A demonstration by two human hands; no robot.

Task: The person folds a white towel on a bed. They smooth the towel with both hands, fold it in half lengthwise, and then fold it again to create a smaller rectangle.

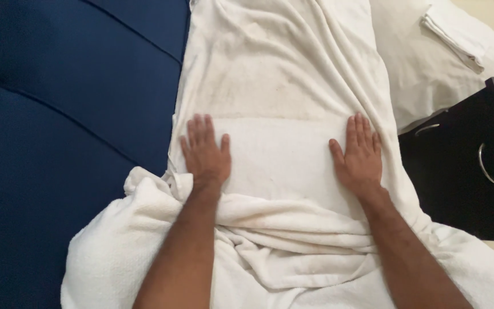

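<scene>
Left hand (204, 151) and right hand (360, 154) lie flat, apart, open on the towel (278, 86) mid-frame; the bunched lower folds may drag and wrinkle the smoothed panel.

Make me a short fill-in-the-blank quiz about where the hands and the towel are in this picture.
1. Both hands lie ____ on the white towel, palms down.
2. The left hand rests near the towel's edge beside the ____ cushioned surface.
3. Right of the right hand stands a ____ cabinet with curved metal handles.

Missing words: flat; blue; black
</scene>
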